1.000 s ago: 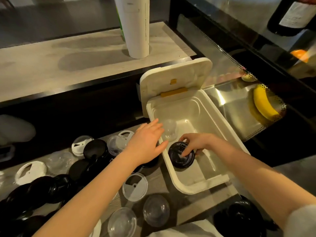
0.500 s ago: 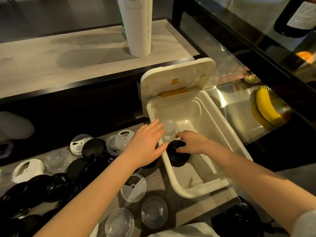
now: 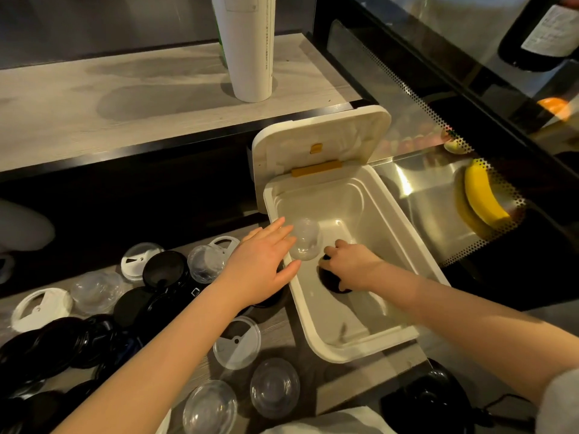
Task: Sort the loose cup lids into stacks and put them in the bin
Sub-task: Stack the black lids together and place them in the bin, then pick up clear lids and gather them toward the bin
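Wood-grain counter [image 3: 351,383]; white bin [image 3: 360,350] stands open on it. Step: depositing a stack. Right hand [image 3: 354,267] is inside, fingers curled over the glossy black lid stack [image 3: 332,283], low in the bin beside a clear dome lid [image 3: 307,242]. Left hand [image 3: 263,264] is flat and empty at the rim. Next, probably: release, then gather the loose lids [image 3: 164,270].

Head camera; looks steeply down; close over bin [image 3: 404,233]

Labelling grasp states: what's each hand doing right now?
Left hand: open, fingers straight, holding nothing.
Right hand: grips the black lid stack inside the bin.
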Tool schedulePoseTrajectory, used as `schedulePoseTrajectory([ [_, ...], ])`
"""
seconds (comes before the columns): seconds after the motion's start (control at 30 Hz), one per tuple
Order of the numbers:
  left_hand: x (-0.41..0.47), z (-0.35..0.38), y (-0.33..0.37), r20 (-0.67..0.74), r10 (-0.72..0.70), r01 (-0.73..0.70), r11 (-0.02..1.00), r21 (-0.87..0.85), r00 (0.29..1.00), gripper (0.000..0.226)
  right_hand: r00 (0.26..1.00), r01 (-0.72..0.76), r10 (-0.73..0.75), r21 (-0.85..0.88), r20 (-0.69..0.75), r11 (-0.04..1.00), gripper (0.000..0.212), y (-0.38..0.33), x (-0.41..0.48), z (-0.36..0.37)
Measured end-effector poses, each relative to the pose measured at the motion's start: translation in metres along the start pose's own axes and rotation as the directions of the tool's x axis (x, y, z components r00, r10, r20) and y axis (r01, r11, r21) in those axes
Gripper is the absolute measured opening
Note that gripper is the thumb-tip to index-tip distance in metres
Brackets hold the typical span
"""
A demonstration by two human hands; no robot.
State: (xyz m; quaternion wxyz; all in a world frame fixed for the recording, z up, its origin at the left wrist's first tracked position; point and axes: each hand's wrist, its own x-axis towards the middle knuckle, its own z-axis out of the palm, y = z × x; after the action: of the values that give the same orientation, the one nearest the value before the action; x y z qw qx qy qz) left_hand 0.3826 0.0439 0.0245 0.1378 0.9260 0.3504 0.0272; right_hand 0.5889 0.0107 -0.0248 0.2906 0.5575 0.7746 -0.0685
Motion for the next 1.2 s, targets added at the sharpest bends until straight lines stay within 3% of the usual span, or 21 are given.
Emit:
schedulePoseTrajectory([
  [0.1,0.000,0.000,0.000,0.002,0.022,-0.022,0.999,0.040,1.000,0.078,0.997,-0.054,0.056,0.049,-0.052,0.997,0.047,0.018,-0.003,0.004],
  [0.43,0.000,-0.006,0.002,0.059,0.012,-0.018,0.994,0.111,0.998,0.088,0.981,-0.104,0.141,0.262,-0.129,0.960,0.048,0.031,0.017,0.004],
  [0.6,0.001,-0.011,0.005,0.118,-0.012,-0.005,0.989,0.147,0.993,0.059,0.964,-0.151,0.216,0.355,-0.152,0.923,0.058,0.031,0.006,0.000],
  [0.73,0.000,-0.019,0.008,0.128,-0.046,0.026,0.988,0.155,0.991,0.061,0.934,-0.179,0.304,0.492,-0.187,0.852,0.055,0.024,-0.012,-0.019],
  [0.93,-0.022,-0.044,0.001,0.026,-0.127,0.122,0.980,0.157,0.992,0.062,0.831,-0.071,0.378,0.597,-0.408,0.799,0.039,-0.007,-0.046,-0.059],
  [1.1,-0.068,-0.053,-0.011,-0.019,-0.208,0.209,0.970,0.126,0.978,0.054,0.734,0.123,0.264,0.505,-0.625,0.854,0.035,-0.057,-0.071,-0.089],
  [1.2,-0.101,-0.047,-0.018,-0.011,-0.249,0.249,0.963,0.105,0.968,0.053,0.723,0.197,0.186,0.457,-0.666,0.867,0.032,-0.088,-0.075,-0.089],
])
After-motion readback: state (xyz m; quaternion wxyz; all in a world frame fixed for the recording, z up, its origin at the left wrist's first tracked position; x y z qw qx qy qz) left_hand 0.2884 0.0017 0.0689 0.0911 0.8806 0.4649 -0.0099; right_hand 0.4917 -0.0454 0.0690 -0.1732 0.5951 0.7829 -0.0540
